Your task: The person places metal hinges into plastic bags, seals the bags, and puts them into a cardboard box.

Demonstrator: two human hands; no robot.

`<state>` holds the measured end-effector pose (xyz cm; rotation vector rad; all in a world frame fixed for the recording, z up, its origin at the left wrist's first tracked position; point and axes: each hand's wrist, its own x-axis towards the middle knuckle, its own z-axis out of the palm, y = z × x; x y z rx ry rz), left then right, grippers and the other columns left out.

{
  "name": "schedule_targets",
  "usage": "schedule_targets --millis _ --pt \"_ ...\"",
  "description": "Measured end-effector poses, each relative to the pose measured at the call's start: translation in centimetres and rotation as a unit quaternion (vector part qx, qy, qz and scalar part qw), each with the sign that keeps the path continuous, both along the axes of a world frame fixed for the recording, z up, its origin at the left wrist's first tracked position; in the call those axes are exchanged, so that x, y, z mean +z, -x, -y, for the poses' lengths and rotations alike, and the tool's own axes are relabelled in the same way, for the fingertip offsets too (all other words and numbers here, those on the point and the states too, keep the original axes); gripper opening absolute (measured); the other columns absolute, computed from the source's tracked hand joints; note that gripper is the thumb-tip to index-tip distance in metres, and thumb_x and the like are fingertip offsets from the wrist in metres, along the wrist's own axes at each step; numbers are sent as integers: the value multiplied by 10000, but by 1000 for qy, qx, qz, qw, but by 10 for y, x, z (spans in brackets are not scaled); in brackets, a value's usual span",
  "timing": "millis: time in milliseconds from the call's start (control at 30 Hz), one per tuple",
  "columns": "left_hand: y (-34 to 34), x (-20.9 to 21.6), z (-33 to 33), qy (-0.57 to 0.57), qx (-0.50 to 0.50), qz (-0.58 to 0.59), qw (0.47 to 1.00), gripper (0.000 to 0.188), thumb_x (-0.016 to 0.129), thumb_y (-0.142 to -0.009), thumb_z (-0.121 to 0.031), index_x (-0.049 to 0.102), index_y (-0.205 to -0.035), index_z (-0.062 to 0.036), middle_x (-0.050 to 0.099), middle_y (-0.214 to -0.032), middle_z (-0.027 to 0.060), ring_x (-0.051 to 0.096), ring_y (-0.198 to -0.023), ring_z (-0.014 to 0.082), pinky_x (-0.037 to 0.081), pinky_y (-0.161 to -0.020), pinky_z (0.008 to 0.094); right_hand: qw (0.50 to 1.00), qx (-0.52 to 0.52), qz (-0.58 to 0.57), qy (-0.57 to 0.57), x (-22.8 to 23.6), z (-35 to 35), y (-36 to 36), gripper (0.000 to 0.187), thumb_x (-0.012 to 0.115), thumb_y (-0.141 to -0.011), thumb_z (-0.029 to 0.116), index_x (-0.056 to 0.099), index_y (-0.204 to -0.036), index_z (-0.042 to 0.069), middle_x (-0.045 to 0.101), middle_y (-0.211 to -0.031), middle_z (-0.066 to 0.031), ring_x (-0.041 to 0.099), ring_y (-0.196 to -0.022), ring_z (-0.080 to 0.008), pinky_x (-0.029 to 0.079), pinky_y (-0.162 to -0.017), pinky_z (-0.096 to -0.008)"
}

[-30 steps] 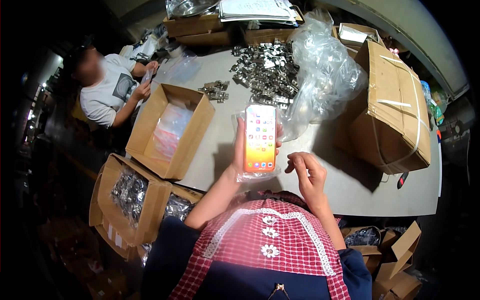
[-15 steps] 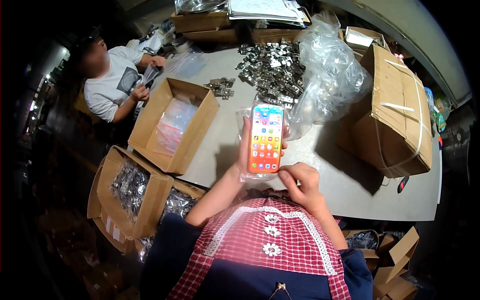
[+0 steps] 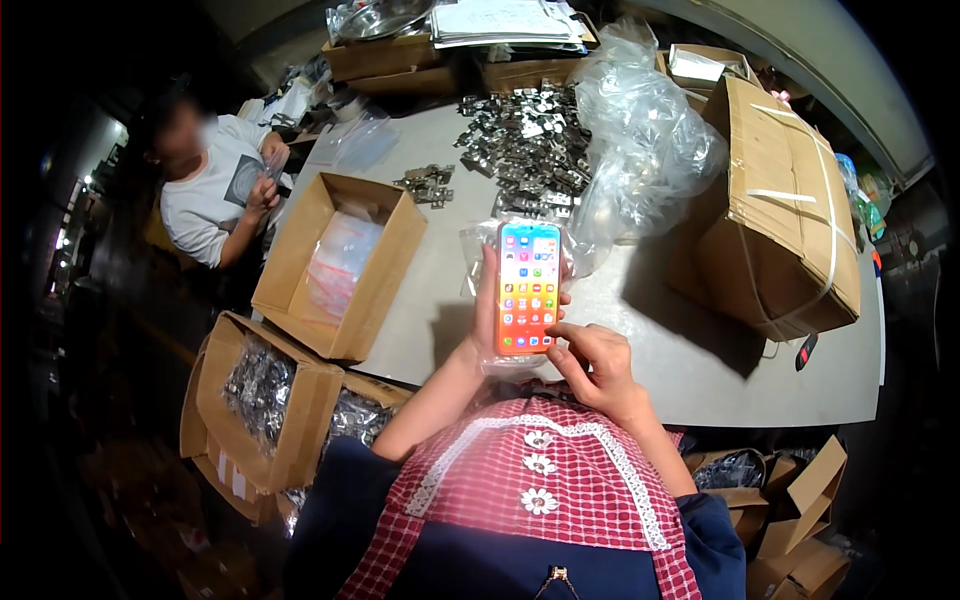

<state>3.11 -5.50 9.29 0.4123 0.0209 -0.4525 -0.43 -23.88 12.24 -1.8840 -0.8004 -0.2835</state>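
Note:
A lit smartphone point(image 3: 528, 290) in an orange-red frame stands upright in the middle, its screen full of app icons. Wrapped around it from the left and behind is my left hand point(image 3: 487, 305); some of its fingertips show at the phone's right edge. Clear plastic film point(image 3: 478, 262) sticks out behind the phone and below it, apparently a bag pinned against the same hand. My right hand point(image 3: 598, 365) is at the phone's lower right corner, index finger stretched to the screen's bottom edge, thumb apart below, other fingers curled. Nothing shows in it.
Metal clip-like parts point(image 3: 530, 140) are heaped on the grey table point(image 3: 640, 370), beside a crumpled clear bag point(image 3: 650, 130). An open carton point(image 3: 385, 290) at left holds plastic bags; a strapped carton point(image 3: 790, 210) stands at right. A co-worker point(image 3: 215, 190) handles a small bag at far left.
My right index finger has reached out onto the bottom of the phone screen. The view has shifted slightly. The co-worker's hands have come closer together.

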Motion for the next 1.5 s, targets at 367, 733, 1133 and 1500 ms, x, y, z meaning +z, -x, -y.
schedule_targets --millis 367,733,1133,1500 --pt "-3 -1 10 -5 73 -23 997 896 347 -921 -784 479 -1419 -51 583 -1333 145 630 -1133 250 540 -956 400 946 -46 -310 -85 -42 9 -21 262 613 -995 214 629 -1156 8 653 -942 -80 614 -889 -150 491 -793 -306" --pt "-6 -7 -9 135 -19 -1 991 869 367 -950 -732 375 -1506 -66 476 -1449 226 565 -1252 302 493 -1040 459 863 189 -470 6 -17 -6 -23 688 783 -856 151 437 -1435 18 647 -1225 -106 623 -1119 -198 475 -989 -369" --pt "-26 -1 -22 98 4 -6 995 911 352 -922 -775 354 -1522 -89 448 -1465 264 557 -1259 353 524 -1001 488 767 178 -579 -211 -12 -14 -35 477 737 -810 1 575 -1258 -21 682 -1056 -92 674 -807 -150 582 -658 -288" --pt "-58 -71 -82 -799 262 202 502 435 688 -915 -333 622 -1138 34 625 -1149 207 571 -1053 358 435 -965 457 764 0 -562 -317 89 32 -173 334 600 -791 150 597 -1102 29 582 -760 -32 463 -501 -108 410 -438 -271"
